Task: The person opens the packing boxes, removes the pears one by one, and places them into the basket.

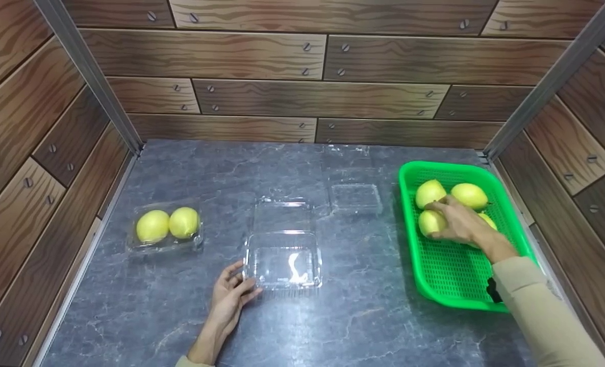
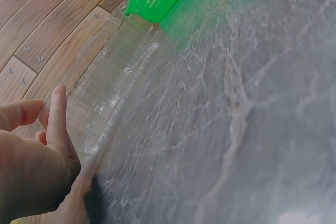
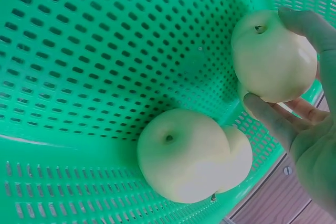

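Observation:
In the head view my right hand reaches into a green basket. Its thumb and fingers grip a round yellow apple, with the stem dimple showing in the right wrist view. Other yellow apples lie beside it in the basket, one partly under my hand. My left hand pinches the near left corner of an opened clear plastic clamshell box, thumb on the rim. The box lies on the table with its lid folded back, and nothing shows inside it.
On the left stands a clear box holding two yellow apples. Another opened clear box lies farther back, left of the basket. Wood-patterned walls enclose the grey marbled table at the back and sides.

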The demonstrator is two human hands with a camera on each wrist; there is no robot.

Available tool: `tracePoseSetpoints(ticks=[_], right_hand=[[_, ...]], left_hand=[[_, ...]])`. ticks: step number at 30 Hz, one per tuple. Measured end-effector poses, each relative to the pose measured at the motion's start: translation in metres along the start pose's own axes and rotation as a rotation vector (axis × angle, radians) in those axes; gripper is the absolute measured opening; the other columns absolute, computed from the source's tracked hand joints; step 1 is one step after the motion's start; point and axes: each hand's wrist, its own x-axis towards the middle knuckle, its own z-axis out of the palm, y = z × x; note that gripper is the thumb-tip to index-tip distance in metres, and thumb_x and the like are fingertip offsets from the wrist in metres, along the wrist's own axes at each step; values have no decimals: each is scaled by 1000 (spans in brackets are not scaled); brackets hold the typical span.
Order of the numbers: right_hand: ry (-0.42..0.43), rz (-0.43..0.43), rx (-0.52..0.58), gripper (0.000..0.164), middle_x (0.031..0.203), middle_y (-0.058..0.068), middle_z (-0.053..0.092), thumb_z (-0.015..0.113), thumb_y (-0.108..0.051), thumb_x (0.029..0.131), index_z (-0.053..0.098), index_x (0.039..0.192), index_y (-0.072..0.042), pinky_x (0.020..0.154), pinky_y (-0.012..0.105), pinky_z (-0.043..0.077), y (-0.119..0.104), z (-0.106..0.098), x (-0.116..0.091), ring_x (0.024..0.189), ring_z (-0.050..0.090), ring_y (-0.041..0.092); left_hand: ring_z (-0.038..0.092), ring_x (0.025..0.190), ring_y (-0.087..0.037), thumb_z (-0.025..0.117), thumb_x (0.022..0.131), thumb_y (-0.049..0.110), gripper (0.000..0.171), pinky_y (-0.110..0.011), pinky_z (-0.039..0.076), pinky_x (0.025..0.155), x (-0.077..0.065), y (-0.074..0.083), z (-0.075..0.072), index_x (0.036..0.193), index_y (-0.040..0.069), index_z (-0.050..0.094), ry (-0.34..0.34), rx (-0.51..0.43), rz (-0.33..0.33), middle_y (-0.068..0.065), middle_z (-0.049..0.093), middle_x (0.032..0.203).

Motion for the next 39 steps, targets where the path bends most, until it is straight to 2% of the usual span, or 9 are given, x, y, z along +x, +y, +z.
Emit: tracePoseSetpoints(ticks=[8,18,22,25,29,33,39], right_hand=[[-13,-17,-12,73,133,39,53,90,-27,82,60,144,-3,72,57,64,1,4,-5,99,67,44],[-6,-28,-31,74,135,40,54,90,-29,82,60,144,-4,73,61,65,0,2,-7,100,68,47],[9,-25,-53,71,136,39,55,88,-33,84,61,144,-5,63,52,63,-3,-1,-9,101,68,47],[18,-8,-81,67,140,39,53,83,-37,89,61,145,-6,56,43,59,-8,-3,-11,109,66,52],[60,-6,-110,64,143,36,54,79,-38,92,61,144,-6,54,40,58,-15,-7,-14,121,61,56],[104,-6,-96,62,143,31,54,79,-39,92,63,143,-9,52,40,57,-24,-14,-17,122,62,53],[147,-10,-69,64,149,28,52,78,-41,93,60,147,-12,45,32,47,-41,-26,-20,117,63,47]], left_hand=[[65,82,-8,63,95,-11,65,-27,70,82,1,-1,1,151,-5,31,6,2,-1,-6,58,104],[65,83,-9,62,95,-12,65,-28,70,84,1,0,0,152,-5,31,-4,2,5,-4,57,103],[64,82,-8,63,96,-10,65,-28,70,84,1,0,0,152,-4,31,5,19,2,-4,58,103],[64,81,-8,63,95,-11,65,-28,70,83,1,-1,1,152,-5,31,13,19,0,-5,59,103],[64,81,-8,63,94,-11,66,-28,70,83,2,-1,2,152,-6,30,8,6,4,-6,59,104],[64,82,-9,63,94,-11,66,-28,70,83,2,-1,2,151,-5,30,4,6,6,-6,59,106],[64,82,-10,63,94,-12,67,-27,70,82,2,-1,1,152,-6,30,9,7,5,-7,59,105]])
